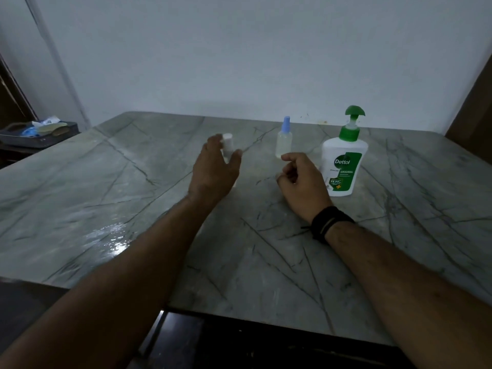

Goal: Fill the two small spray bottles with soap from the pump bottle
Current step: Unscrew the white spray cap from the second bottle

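Note:
A small clear spray bottle with a white cap [228, 144] stands on the grey marble table [133, 198]. My left hand [214, 169] is spread around it, fingers apart; I cannot tell whether they touch it. A second small clear spray bottle with a blue cap [283, 138] stands upright further right. A white pump bottle with a green pump and label [343, 158] stands at the right. My right hand [302, 182] hovers just left of the pump bottle and in front of the blue-capped bottle, fingers loosely curled, holding nothing.
A dark tray with blue and white clutter [37, 134] sits on a low surface beyond the table's left edge. A white wall rises right behind the table. The table's front edge [239, 315] runs close to me. A brown panel [471, 107] stands at the right.

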